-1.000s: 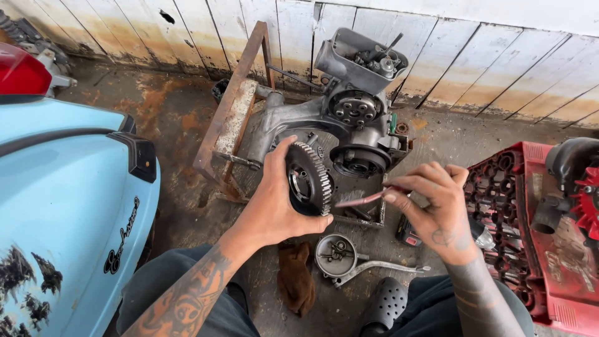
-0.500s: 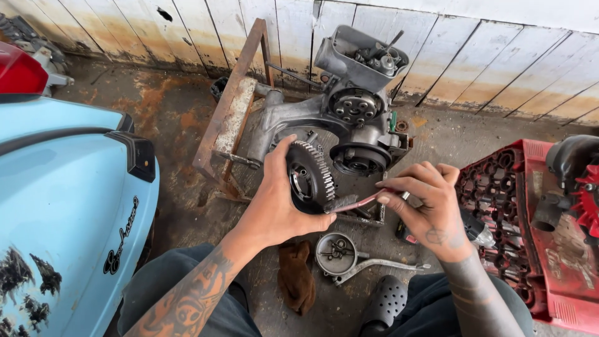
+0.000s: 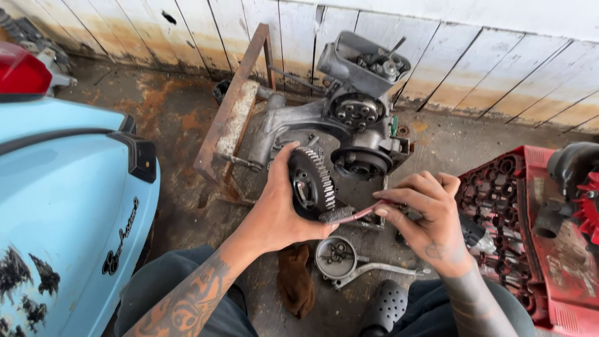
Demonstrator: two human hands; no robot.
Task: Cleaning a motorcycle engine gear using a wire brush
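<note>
My left hand (image 3: 279, 215) grips a dark round flywheel with cooling fins (image 3: 310, 182), held upright in front of me. My right hand (image 3: 430, 218) pinches a small brush with a reddish handle (image 3: 349, 215); its bristles touch the lower edge of the flywheel. Just behind stands a grey scooter engine (image 3: 349, 125) on a rusty metal frame (image 3: 231, 118).
A light blue scooter body (image 3: 62, 206) fills the left side. A red tool tray with sockets (image 3: 524, 231) lies on the right. On the concrete floor below my hands are a round metal cover with a lever (image 3: 340, 259), a brown rag (image 3: 295, 281) and a black rubber piece (image 3: 387, 306).
The brush head has moved in under the flywheel's lower rim, and my right hand has shifted slightly. My left hand keeps the flywheel nearly still.
</note>
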